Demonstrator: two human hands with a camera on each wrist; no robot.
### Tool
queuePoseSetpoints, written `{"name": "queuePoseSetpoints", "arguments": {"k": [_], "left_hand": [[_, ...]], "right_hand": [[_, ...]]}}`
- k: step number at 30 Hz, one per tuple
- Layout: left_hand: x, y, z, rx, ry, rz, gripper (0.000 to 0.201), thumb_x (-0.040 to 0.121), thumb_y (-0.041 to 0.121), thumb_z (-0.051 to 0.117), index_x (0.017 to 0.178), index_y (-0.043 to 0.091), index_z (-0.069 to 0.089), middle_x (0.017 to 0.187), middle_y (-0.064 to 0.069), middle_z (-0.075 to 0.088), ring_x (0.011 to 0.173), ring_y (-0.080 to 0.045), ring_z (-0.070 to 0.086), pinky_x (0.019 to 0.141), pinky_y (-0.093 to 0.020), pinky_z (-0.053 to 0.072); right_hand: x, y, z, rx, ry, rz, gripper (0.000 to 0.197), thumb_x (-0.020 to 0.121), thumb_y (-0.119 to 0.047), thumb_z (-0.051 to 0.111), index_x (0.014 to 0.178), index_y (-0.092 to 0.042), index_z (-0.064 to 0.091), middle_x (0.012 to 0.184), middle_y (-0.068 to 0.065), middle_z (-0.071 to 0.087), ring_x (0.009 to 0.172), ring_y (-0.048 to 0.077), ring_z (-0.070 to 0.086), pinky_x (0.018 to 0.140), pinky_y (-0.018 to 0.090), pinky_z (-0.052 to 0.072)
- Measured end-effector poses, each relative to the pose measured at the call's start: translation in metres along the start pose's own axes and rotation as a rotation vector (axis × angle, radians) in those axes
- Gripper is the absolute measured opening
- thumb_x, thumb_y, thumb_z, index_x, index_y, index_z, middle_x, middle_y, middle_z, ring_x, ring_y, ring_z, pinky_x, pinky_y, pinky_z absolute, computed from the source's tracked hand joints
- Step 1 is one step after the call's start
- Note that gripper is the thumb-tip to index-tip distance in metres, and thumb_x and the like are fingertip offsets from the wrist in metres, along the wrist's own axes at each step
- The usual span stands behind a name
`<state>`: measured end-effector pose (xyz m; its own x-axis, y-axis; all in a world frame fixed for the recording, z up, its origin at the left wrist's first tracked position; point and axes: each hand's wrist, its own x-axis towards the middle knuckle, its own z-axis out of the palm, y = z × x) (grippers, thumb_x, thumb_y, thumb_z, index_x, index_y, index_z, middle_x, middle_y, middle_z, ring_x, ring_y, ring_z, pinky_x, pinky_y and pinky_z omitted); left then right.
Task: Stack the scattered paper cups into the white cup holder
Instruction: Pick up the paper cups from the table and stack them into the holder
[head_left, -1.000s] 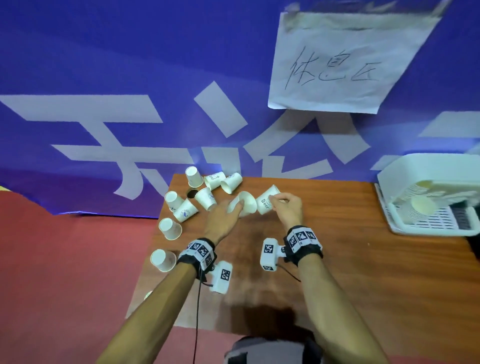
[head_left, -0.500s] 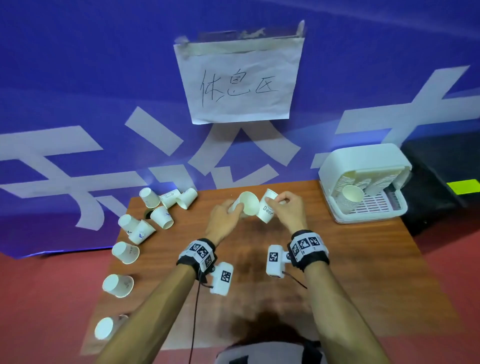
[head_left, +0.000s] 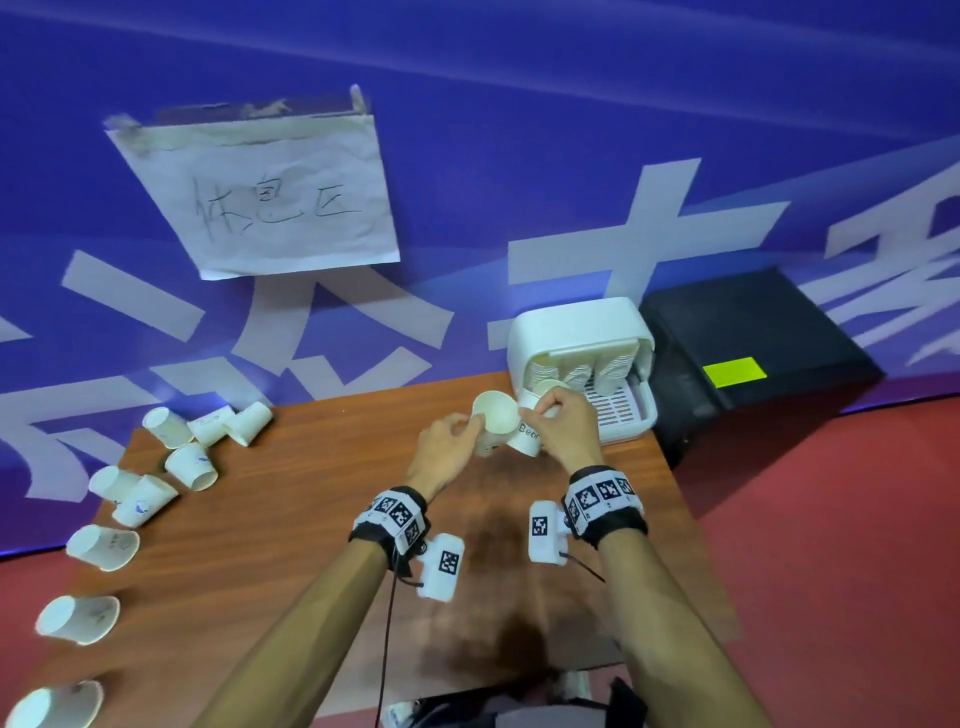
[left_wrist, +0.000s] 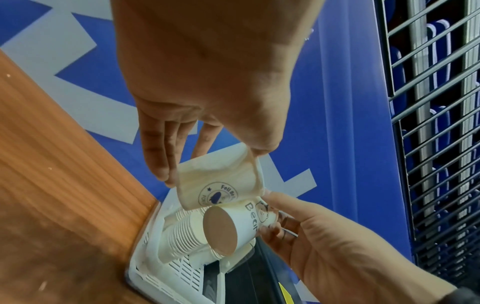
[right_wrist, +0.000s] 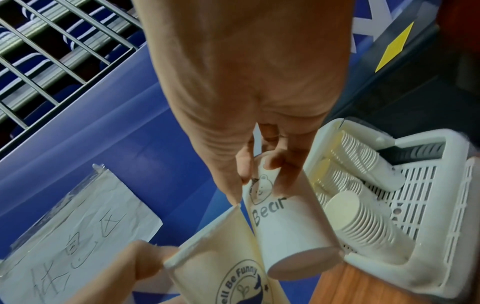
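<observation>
Table (head_left: 322, 519): it fills the lower middle of the head view. We keep the loose cups at its left and the holder at its far right corner, so each carry crosses the bare wood.
Holder (head_left: 576, 325): it stands right of centre in the head view, open toward us. We read this as the goal, with rows of nested cups (right_wrist: 363, 222) already lying in it.
Loose cups (head_left: 189, 465): they lie scattered along the left edge of the head view, most on their sides, well apart from the holder. We judge much of the task still lies ahead.
Right hand (head_left: 563, 426): we pinch the Bear cup (right_wrist: 283, 226) near its rim with thumb and fingertips, base pointing down toward the holder. We judge this keeps the base free to slide into a stack.
Left hand (head_left: 447, 452): we grip the whale cup (left_wrist: 218, 185) with fingers and thumb, mouth tilted up toward the head camera, touching the Bear cup's side.
Head view only: it shows the whole scatter at left and both hands just in front of the holder.
Left wrist view only: it shows the Bear cup's brown base (left_wrist: 220, 230) and our thumb denting the whale cup's wall.
Right wrist view only: it shows both prints clearly and three nested rows in the holder.
</observation>
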<state>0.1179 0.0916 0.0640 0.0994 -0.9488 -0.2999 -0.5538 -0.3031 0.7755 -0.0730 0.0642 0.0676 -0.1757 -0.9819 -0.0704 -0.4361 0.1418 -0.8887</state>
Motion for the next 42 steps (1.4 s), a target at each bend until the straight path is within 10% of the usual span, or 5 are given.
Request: {"name": "queuePoseSetpoints", "arguments": {"k": [9,19,30,33,42], "left_hand": [[-0.007,0.013,0.028,0.029,-0.098,-0.016,0.043,0.098,0.015,0.029,0.077,0.008,0.065,0.069,-0.012,0.074,0.051,-0.025,0.064,0.048,-0.024,0.046],[0.048,0.007,0.008,0.247,-0.035,0.095,0.031,0.103,0.018,0.042,0.104,0.002,0.068,0.093,-0.012,0.069,0.089,-0.032,0.062,0.070,-0.029,0.039],[0.083,0.039,0.019,0.190,-0.124,0.187,0.026,0.101,0.011,0.038,0.105,0.011,0.064,0.062,-0.008,0.067,0.044,-0.017,0.065,0.043,-0.027,0.052],[0.092,0.048,0.031,0.176,-0.115,0.168,0.021,0.100,0.013,0.041,0.100,0.008,0.062,0.072,-0.012,0.071,0.044,-0.021,0.067,0.044,-0.037,0.056],[0.136,0.048,0.093,0.252,-0.084,0.022,0.017,0.087,0.017,0.042,0.093,0.013,0.057,0.072,-0.015,0.070,0.058,-0.032,0.070,0.054,-0.050,0.059]], "right_hand": [[0.011,0.015,-0.035,-0.042,-0.015,-0.015,0.031,0.079,-0.024,0.084,0.066,-0.019,0.057,0.081,-0.002,0.064,0.081,0.015,0.059,0.072,0.030,0.041],[0.025,0.015,-0.049,-0.050,0.125,0.060,0.037,0.085,-0.011,0.078,0.110,-0.017,0.052,0.097,-0.003,0.058,0.088,0.017,0.054,0.078,0.031,0.041],[0.054,0.047,-0.078,-0.108,0.173,0.086,0.023,0.087,-0.024,0.077,0.072,-0.010,0.067,0.071,0.007,0.069,0.070,0.021,0.062,0.063,0.019,0.041],[0.067,0.051,-0.089,-0.113,0.156,0.041,0.022,0.087,-0.022,0.078,0.070,-0.012,0.068,0.067,0.001,0.069,0.064,0.010,0.063,0.057,0.006,0.040],[0.124,0.071,-0.119,-0.098,0.002,-0.029,0.017,0.088,-0.023,0.076,0.073,-0.019,0.071,0.070,-0.008,0.071,0.069,0.005,0.066,0.068,0.021,0.050]]}}
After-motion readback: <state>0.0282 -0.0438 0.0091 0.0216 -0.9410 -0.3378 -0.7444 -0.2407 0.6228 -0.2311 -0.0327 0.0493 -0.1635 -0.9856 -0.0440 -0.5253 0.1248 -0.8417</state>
